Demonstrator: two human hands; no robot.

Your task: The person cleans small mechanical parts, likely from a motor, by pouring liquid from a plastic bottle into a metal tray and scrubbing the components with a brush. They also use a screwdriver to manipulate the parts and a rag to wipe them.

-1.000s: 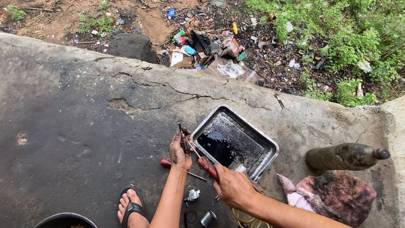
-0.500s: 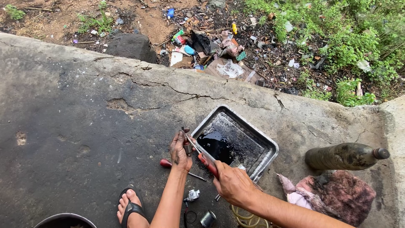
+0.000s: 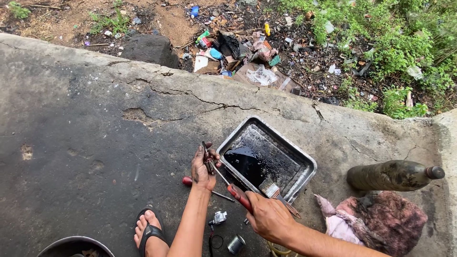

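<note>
Left grip (image 3: 202, 166) is closed around a small dark metal part (image 3: 207, 158), the fingers curled over it and the part's thin end sticking up above the thumb. Right grip (image 3: 269, 216) is wrapped tight on the red handle of a screwdriver (image 3: 239, 196), whose bare shaft runs up and to the left until its tip meets the metal part in the left hand. Both hands hang just above the stained concrete slab (image 3: 95, 119), right beside the near left edge of a rectangular metal tray (image 3: 304, 164).

Seen from the head camera, the tray sits at an angle on the slab and holds a pool of black liquid in its left half. A paintbrush (image 3: 276, 192) leans on the tray's near rim, bristles inside, its handle passing close by the right hand. A second screwdriver with a red handle (image 3: 188, 181) lies flat on the concrete under the left wrist. Nearer the camera, between the forearms, lie a small silver fitting (image 3: 219, 218), a thin black ring (image 3: 216, 242) and a short metal cylinder (image 3: 235, 244). A foot in a black sandal (image 3: 150, 233) rests on the slab to the left, with the rim of a dark bucket (image 3: 76, 242) at the bottom edge. To the right, a grimy bottle (image 3: 392, 175) lies on its side, just above a crumpled pink rag (image 3: 376, 219). Beyond the cracked edge of the slab lie dirt, litter (image 3: 243, 52) and green weeds (image 3: 400, 43).
</note>
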